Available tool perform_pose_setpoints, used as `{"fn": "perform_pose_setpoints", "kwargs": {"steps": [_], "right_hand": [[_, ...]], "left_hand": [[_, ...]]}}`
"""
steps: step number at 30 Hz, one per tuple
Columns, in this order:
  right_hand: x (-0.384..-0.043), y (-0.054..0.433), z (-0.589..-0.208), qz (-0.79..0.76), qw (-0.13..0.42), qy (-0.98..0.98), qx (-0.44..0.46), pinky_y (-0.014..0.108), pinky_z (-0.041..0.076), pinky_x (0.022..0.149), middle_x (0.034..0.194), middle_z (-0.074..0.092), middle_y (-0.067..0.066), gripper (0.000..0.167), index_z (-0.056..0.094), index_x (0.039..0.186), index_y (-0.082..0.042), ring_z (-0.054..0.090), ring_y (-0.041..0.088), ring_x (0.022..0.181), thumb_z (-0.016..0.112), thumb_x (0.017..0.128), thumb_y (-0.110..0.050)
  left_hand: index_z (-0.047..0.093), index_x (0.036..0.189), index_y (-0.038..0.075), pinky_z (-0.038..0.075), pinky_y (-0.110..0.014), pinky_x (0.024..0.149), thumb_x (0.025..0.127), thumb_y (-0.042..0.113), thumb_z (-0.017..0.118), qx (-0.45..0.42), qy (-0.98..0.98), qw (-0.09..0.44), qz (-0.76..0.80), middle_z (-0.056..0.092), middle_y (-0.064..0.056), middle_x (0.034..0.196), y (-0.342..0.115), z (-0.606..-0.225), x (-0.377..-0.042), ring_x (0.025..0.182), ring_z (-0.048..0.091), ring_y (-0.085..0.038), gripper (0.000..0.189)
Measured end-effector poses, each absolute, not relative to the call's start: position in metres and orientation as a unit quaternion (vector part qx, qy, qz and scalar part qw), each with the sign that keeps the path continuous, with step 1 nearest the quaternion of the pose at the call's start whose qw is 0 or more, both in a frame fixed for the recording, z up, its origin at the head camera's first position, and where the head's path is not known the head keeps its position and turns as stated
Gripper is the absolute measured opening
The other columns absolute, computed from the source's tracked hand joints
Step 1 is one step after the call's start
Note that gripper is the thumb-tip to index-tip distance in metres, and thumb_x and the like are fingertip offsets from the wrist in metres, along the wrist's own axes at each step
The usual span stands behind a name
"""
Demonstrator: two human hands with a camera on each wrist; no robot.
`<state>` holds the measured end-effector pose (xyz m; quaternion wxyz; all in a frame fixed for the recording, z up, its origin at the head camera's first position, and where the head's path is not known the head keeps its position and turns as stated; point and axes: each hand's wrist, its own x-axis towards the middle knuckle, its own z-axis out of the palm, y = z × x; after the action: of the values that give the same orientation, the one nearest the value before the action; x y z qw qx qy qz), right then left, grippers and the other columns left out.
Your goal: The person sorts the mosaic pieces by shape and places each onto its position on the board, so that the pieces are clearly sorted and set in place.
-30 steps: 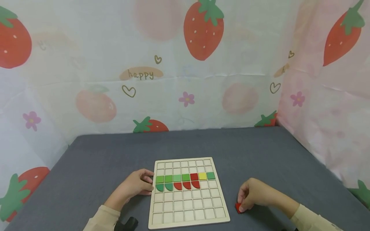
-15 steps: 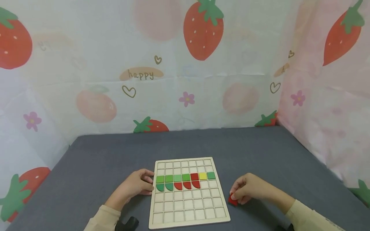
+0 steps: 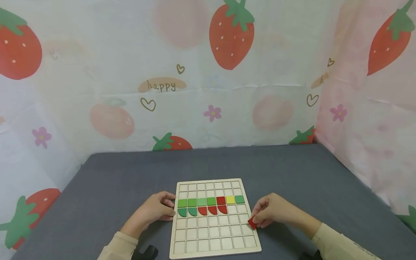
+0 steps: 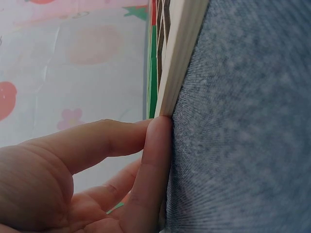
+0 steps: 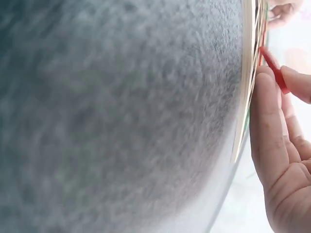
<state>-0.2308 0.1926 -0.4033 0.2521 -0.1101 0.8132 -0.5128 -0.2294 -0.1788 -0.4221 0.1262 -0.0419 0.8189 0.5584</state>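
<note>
A pale wooden grid board point(image 3: 215, 244) lies flat on the dark cloth, its left edge touched by the fingertips of my left hand point(image 3: 154, 210). Between thumb and fingers of my right hand point(image 3: 273, 209) is a small red tile point(image 3: 251, 222), held tilted over the board's right rim. The right wrist view shows this red tile point(image 5: 274, 70) edge-on, pinched by the thumb. One row of the board carries square tiles: several greens, a red tile point(image 3: 220, 200) and a yellow tile point(image 3: 230, 199). Below it sit two green quarter-round tiles point(image 3: 192, 212) and three red quarter-round tiles point(image 3: 212, 210).
Dark grey cloth point(image 3: 130, 173) covers the table. A pale curtain point(image 3: 227, 83) printed with strawberries hangs behind and along the sides. Something black point(image 3: 147, 252) shows beside the left sleeve point(image 3: 118, 247).
My right hand has carried the red tile left and slightly up, from the cloth to the board's right rim. The left hand stays at the board's edge. The head view has shifted slightly.
</note>
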Motion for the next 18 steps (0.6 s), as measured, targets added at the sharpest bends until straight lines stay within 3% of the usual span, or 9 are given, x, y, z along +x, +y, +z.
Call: {"fn": "perform_pose_setpoints", "kwargs": {"steps": [5, 13, 18], "right_hand": [[-0.229, 0.187, -0.401, -0.505, 0.261, 0.814, -0.118, 0.032, 0.064, 0.067, 0.089, 0.076, 0.011, 0.021, 0.074, 0.1, 0.005, 0.071, 0.013, 0.071, 0.075, 0.082, -0.007], [-0.227, 0.177, -0.399, -0.519, 0.274, 0.798, -0.139, 0.031, 0.064, 0.066, 0.082, 0.075, 0.009, 0.015, 0.072, 0.091, 0.007, 0.07, 0.012, 0.067, 0.077, 0.08, -0.002], [-0.229, 0.173, -0.4, -0.528, 0.279, 0.787, -0.155, 0.029, 0.063, 0.068, 0.079, 0.065, 0.001, 0.028, 0.071, 0.109, 0.006, 0.065, 0.009, 0.071, 0.072, 0.082, -0.003]], "left_hand": [[0.055, 0.128, -0.009, 0.062, -0.033, 0.065, 0.077, -0.012, 0.069, -0.044, 0.821, 0.122, 0.557, 0.055, -0.013, 0.093, -0.177, -0.421, -0.229, 0.072, 0.062, -0.018, 0.053], [0.055, 0.128, -0.009, 0.062, -0.033, 0.065, 0.078, -0.012, 0.069, -0.042, 0.826, 0.12, 0.549, 0.054, -0.013, 0.093, -0.177, -0.421, -0.23, 0.072, 0.062, -0.019, 0.053], [0.055, 0.129, -0.008, 0.063, -0.034, 0.066, 0.078, -0.012, 0.07, -0.047, 0.828, 0.119, 0.547, 0.055, -0.014, 0.094, -0.177, -0.424, -0.23, 0.072, 0.062, -0.018, 0.053]]}}
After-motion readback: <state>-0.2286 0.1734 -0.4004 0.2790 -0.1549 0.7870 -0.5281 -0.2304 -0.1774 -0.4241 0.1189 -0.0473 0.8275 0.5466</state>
